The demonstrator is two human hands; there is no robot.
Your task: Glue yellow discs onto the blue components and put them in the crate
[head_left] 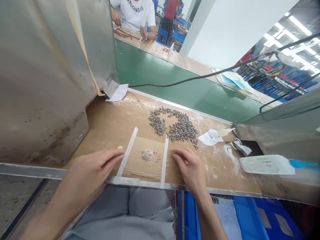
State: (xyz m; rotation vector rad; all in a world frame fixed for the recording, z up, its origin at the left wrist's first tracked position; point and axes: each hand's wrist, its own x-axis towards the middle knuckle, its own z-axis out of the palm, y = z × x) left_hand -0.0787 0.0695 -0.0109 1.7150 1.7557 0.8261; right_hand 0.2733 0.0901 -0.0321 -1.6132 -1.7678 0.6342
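Note:
My left hand point(96, 166) hovers over the bench left of the cardboard pad, fingers pressed together. A small yellow piece point(120, 147) shows just beyond its fingertips; whether they touch it I cannot tell. To the right of the pad, my right hand point(191, 168) is closed in a pinch, and whatever it may hold is too small to make out. Between the hands lies the cardboard pad point(142, 170), with white tape strips along its sides. On it sit a small clear round dish point(148, 154) and scattered tiny dark bits point(157, 158).
Behind the pad spreads a pile of small blue-and-brass parts point(183, 128). White paper scraps point(210, 137) and a white bottle with a blue tip point(267, 164) lie to the right. Metal walls point(50, 73) flank the bench. A black cable point(175, 83) crosses behind; a co-worker point(136, 16) sits opposite.

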